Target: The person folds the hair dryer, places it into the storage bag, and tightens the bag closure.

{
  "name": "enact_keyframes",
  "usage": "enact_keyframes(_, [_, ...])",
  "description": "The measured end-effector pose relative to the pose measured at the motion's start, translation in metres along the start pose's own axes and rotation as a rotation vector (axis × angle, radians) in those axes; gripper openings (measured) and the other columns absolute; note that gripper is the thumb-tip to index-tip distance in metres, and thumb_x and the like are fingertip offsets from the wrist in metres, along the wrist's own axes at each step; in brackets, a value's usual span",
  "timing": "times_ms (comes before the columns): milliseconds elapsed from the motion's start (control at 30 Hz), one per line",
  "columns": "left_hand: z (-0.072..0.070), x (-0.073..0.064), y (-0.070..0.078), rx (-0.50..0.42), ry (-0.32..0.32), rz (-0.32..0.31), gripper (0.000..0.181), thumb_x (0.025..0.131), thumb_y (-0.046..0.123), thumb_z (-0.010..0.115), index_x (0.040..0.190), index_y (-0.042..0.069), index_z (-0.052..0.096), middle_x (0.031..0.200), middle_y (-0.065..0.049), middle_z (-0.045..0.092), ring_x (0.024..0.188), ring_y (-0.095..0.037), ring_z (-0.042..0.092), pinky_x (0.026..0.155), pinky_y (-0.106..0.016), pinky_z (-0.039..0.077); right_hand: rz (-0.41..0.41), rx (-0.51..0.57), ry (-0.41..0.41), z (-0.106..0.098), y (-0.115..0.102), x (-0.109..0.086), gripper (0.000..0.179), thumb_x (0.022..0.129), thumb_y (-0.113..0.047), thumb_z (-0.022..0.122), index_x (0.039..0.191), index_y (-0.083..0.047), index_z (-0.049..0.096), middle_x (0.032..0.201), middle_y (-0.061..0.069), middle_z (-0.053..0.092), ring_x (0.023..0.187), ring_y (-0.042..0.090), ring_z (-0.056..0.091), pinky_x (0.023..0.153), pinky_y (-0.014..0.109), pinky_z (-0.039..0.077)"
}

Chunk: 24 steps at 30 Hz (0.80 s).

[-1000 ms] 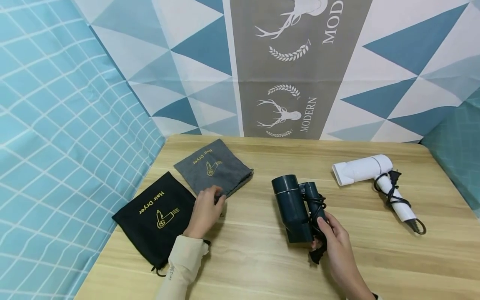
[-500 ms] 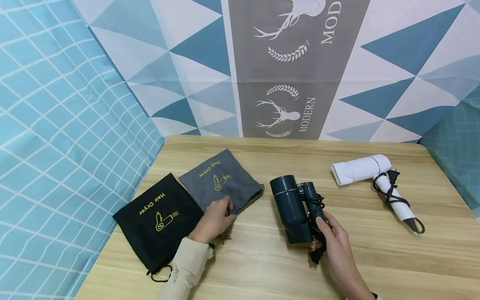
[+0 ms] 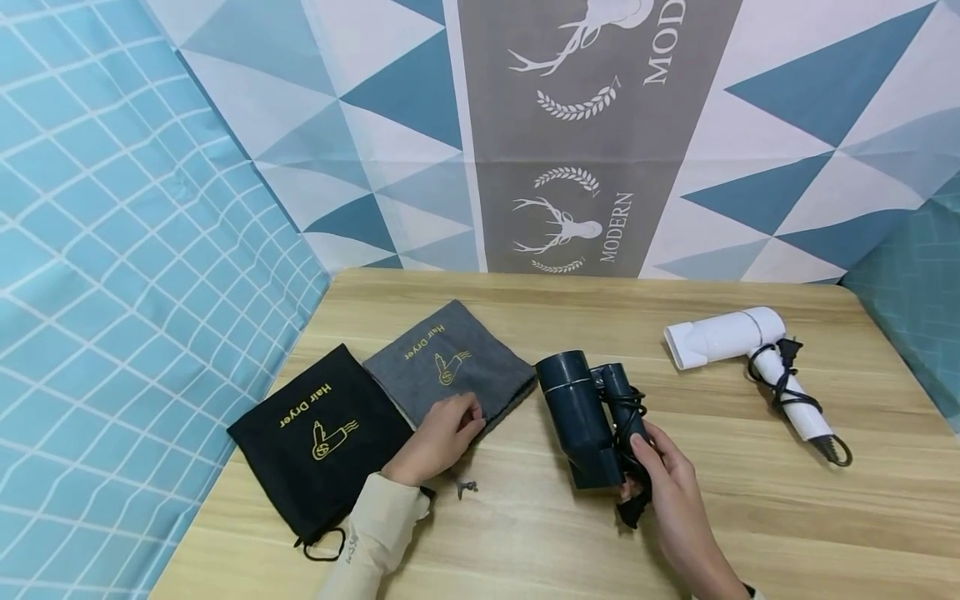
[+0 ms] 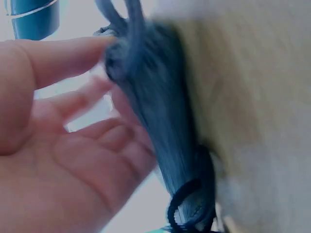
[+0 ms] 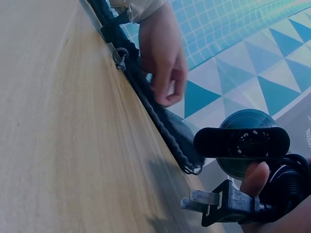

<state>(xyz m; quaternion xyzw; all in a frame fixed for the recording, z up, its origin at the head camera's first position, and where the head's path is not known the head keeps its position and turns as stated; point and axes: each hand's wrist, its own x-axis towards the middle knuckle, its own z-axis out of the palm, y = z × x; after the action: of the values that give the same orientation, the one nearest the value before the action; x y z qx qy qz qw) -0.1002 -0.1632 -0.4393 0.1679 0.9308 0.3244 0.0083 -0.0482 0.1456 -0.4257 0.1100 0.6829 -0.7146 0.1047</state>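
A grey drawstring bag (image 3: 454, 358) printed "Hair Dryer" lies on the wooden table. My left hand (image 3: 441, 437) pinches its near edge; in the left wrist view, the thumb and fingers meet the gathered grey cloth (image 4: 163, 97). A black bag (image 3: 318, 446) with the same print lies beside it, partly under the left hand and wrist. My right hand (image 3: 678, 492) grips a dark folded hair dryer (image 3: 577, 421) by its cord-wrapped handle. Seen from the right wrist, the plug (image 5: 231, 204) sticks out beside the thumb. Some right-hand fingers are hidden behind the dryer.
A white hair dryer (image 3: 727, 333) with a black cord wound round its handle lies at the right. The cord end (image 3: 467, 488) of a bag shows near the left hand. A patterned backdrop (image 3: 558, 133) stands along the table's far edge.
My left hand has shifted right and slightly nearer, and the grey bag has slid the same way. The grey bag's right corner now reaches the dark dryer's nozzle in view. My right hand stays nearly still.
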Motion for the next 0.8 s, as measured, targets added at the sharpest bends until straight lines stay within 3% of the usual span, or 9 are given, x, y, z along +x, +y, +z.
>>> enact_keyframes(200, [-0.001, 0.004, 0.008, -0.036, 0.195, 0.084, 0.008, 0.102, 0.015, 0.059, 0.094, 0.016, 0.057, 0.081, 0.008, 0.049, 0.067, -0.007, 0.047, 0.059, -0.025, 0.044, -0.046, -0.001, 0.01, 0.002, 0.001, 0.0, 0.054, 0.106, -0.038, 0.047, 0.147, -0.004, 0.036, 0.119, 0.015, 0.05, 0.074, 0.017, 0.055, 0.064, 0.03, 0.052])
enact_keyframes(333, [-0.001, 0.005, 0.011, -0.088, 0.289, 0.122, 0.007, 0.101, 0.013, 0.059, 0.095, 0.015, 0.057, 0.082, 0.009, 0.05, 0.066, -0.005, 0.047, 0.057, -0.024, 0.045, -0.047, -0.006, 0.014, 0.003, 0.001, -0.001, 0.053, 0.106, -0.037, 0.047, 0.147, -0.004, 0.037, 0.116, 0.013, 0.051, 0.072, 0.017, 0.055, 0.064, 0.03, 0.052])
enact_keyframes(533, [0.0, 0.008, 0.016, -0.136, 0.386, 0.196, 0.005, 0.101, 0.015, 0.059, 0.097, 0.013, 0.06, 0.083, 0.008, 0.052, 0.065, -0.004, 0.049, 0.056, -0.022, 0.045, -0.043, -0.019, -0.009, 0.004, -0.001, 0.002, 0.055, 0.106, -0.039, 0.047, 0.148, -0.006, 0.037, 0.119, 0.016, 0.049, 0.071, 0.018, 0.055, 0.064, 0.031, 0.053])
enact_keyframes(800, [0.005, 0.007, 0.028, -0.192, 0.465, 0.29, 0.005, 0.101, 0.014, 0.06, 0.097, 0.011, 0.06, 0.083, 0.004, 0.054, 0.064, -0.005, 0.049, 0.054, -0.02, 0.044, -0.023, -0.075, -0.043, 0.009, 0.003, -0.002, 0.053, 0.106, -0.037, 0.047, 0.148, -0.007, 0.037, 0.116, 0.018, 0.05, 0.068, 0.02, 0.057, 0.065, 0.032, 0.053])
